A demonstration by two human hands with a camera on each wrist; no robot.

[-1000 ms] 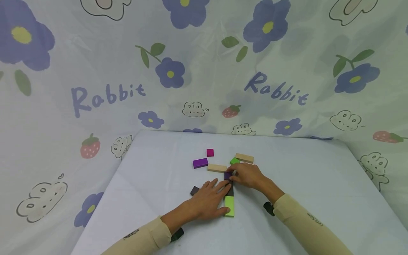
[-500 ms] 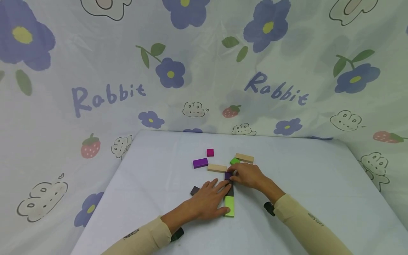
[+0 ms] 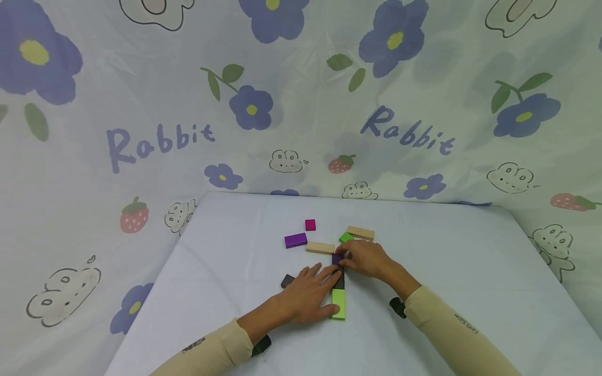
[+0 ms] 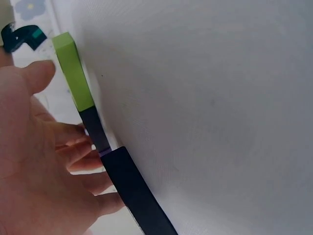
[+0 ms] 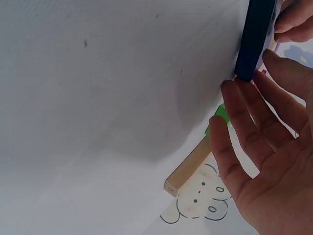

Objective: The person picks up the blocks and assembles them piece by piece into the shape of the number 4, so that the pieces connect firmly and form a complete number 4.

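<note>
A row of blocks runs toward the person: a dark purple block [image 3: 336,259] at the far end, a black block [image 3: 340,282] in the middle, a lime green block [image 3: 338,304] nearest. My left hand [image 3: 308,295] lies along the row's left side with fingers spread, fingertips over the black block and thumb at the lime one. From the right, my right hand [image 3: 369,257] pinches the dark purple block, thumb at its side and fingertips at its far end. The right wrist view shows this block [image 5: 255,39] close to the fingertips. The left palm hides part of a dark grey block [image 3: 287,281].
Just beyond the row lies a plain wooden block [image 3: 321,248], with a purple block [image 3: 295,241] to its left and a magenta cube [image 3: 310,225] farther back. A green block [image 3: 346,237] and another wooden block [image 3: 361,233] sit behind the right hand. White cloth [image 3: 447,250] covers the table.
The dark purple block has edged very slightly to the right with the right fingertips. Otherwise both hands and the other blocks stay where they were.
</note>
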